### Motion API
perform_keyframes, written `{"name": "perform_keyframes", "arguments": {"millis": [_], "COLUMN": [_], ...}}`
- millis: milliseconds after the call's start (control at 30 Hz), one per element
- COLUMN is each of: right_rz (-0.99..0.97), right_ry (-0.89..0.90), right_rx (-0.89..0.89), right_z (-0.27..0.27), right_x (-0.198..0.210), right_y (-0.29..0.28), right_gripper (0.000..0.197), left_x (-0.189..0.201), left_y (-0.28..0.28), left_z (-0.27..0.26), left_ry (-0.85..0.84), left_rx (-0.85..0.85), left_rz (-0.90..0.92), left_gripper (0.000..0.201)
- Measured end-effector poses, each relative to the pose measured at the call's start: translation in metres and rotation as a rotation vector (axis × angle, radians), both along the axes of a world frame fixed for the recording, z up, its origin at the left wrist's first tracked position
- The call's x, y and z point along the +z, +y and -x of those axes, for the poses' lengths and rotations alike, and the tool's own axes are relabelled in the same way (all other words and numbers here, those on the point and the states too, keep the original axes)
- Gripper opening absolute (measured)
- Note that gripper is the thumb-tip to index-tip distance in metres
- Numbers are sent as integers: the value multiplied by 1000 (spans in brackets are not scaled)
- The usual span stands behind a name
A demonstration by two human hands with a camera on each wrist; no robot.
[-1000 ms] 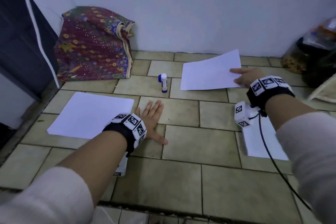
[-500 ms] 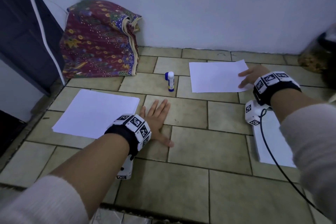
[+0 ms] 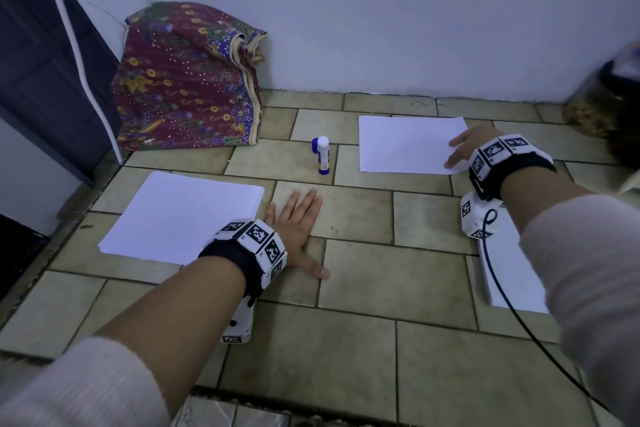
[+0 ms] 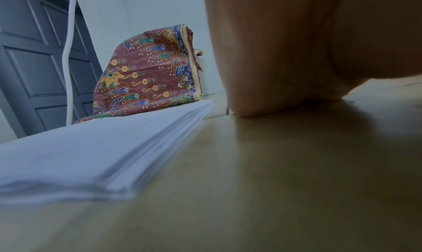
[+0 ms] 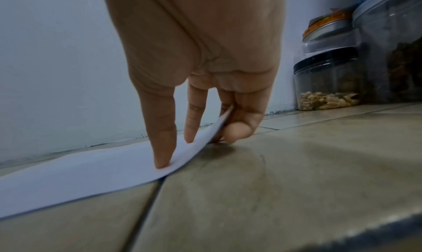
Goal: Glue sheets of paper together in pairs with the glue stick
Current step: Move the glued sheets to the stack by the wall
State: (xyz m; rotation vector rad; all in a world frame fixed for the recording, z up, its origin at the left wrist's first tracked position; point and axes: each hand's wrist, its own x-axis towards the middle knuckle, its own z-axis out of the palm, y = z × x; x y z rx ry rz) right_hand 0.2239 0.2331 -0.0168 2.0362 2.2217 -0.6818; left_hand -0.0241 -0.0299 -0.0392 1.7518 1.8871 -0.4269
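Lying flat on the tiled floor (image 3: 356, 274) near the wall, a single sheet of paper (image 3: 405, 144) is pinched at its right edge by the right hand (image 3: 467, 149), fingers on top and thumb beneath. A glue stick (image 3: 322, 155) is stood upright just left of it. The left hand (image 3: 294, 222) is laid flat, fingers spread, on the floor beside a paper stack (image 3: 183, 215). A patterned cloth bundle (image 3: 187, 80) is propped against the wall.
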Motion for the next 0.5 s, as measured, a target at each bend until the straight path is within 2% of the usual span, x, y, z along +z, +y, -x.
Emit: {"name": "perform_keyframes", "arguments": {"millis": [67, 133, 233, 300, 400, 433, 500], "right_rz": [-43, -72, -92, -100, -57, -20, 112], "right_ry": [13, 167, 360, 383, 242, 130, -61], "right_rx": [-12, -116, -203, -171, 30, 130, 282], "right_z": [-2, -5, -8, -10, -18, -23, -33], "right_x": [1, 11, 44, 73, 98, 100, 91], "right_y": [0, 1, -5, -19, -49, -62, -88], "right_gripper": [43, 49, 50, 51, 53, 62, 100], "left_x": [-1, -1, 1, 1, -1, -2, -3], "left_y": [0, 0, 0, 0, 0, 0, 0], "left_z": [0, 1, 0, 0, 0, 0, 0], "left_ry": [-2, -4, -12, -17, -15, -13, -7], "left_rx": [0, 1, 1, 3, 7, 6, 8], "left_rz": [-1, 0, 11, 10, 1, -1, -10], "left_gripper": [133, 133, 132, 132, 132, 132, 132]}}
